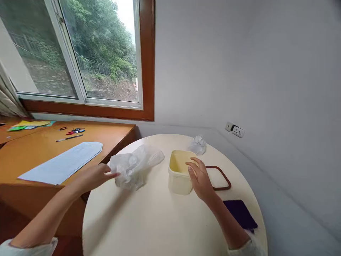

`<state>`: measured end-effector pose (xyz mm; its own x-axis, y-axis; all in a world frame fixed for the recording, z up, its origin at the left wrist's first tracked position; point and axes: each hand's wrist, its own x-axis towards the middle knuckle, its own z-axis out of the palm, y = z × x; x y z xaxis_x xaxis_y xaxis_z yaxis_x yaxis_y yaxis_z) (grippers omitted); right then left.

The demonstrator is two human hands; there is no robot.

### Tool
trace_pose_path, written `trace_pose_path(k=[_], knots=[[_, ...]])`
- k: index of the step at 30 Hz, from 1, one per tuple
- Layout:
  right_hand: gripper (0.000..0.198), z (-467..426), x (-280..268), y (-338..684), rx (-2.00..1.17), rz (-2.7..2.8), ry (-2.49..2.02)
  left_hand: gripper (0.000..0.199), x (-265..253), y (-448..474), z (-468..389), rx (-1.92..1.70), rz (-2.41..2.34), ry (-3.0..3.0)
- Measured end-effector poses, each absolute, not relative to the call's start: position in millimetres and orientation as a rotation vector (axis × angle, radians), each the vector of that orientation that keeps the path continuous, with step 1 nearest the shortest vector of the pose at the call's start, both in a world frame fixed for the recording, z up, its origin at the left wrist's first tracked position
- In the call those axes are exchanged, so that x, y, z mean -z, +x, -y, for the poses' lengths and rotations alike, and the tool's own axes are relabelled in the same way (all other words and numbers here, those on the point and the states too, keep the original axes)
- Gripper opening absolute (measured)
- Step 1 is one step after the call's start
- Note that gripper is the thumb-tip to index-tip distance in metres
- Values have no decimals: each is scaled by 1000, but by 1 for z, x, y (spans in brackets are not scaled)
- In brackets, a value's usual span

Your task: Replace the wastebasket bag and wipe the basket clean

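A cream-coloured plastic container [179,183] without a lid stands upright on the round table, and nothing shows inside it. My right hand [199,181] is at its right side, fingers apart and slightly bent near the rim; whether they touch it I cannot tell. A crumpled clear plastic bag [133,169] lies left of the container. My left hand [99,176] is at the bag's left edge, thumb stretched out and fingers apart, not closed on it. To the right of the container lies a lid with a brown rim [226,179], partly behind my right hand.
A smaller knotted plastic bag [197,145] sits at the back of the round table [154,227]. A dark purple flat item [239,213] lies under my right forearm. On the wooden desk [112,133] at left are papers [65,161], a pen [69,138] and keys [76,131].
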<state>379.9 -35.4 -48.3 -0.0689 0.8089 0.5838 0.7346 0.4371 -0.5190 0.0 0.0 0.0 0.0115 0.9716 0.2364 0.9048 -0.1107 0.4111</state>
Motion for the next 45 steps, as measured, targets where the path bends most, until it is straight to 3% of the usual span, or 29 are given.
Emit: trace_pose_path(k=[2,6,14,18,22,27,34,39,45], knots=[[30,37,50,381,-105,1804,-1320,51,-10,8,-3,-485,-1978,2236],[33,40,56,383,-93,1795,-1315,60,-1,35,-17,-587,-1780,2608],[72,46,69,381,-203,1645,-1371,65,95,58,-35,-37,-1668,2384],[87,45,81,381,-414,1514,-1341,63,103,66,-33,53,-1796,2385],[94,42,95,378,-648,1353,-1251,60,74,80,-23,-219,-1836,2526],[88,39,112,370,-797,1293,-1159,70,50,108,-1,-536,-1370,2378],[73,33,136,366,-866,1291,-1179,98,74,160,-6,-769,-1012,1952],[70,31,146,365,-860,1273,-1212,100,86,191,-10,-958,-728,1694],[62,28,141,359,-898,1278,-1193,102,98,200,-11,-1107,-788,1572]])
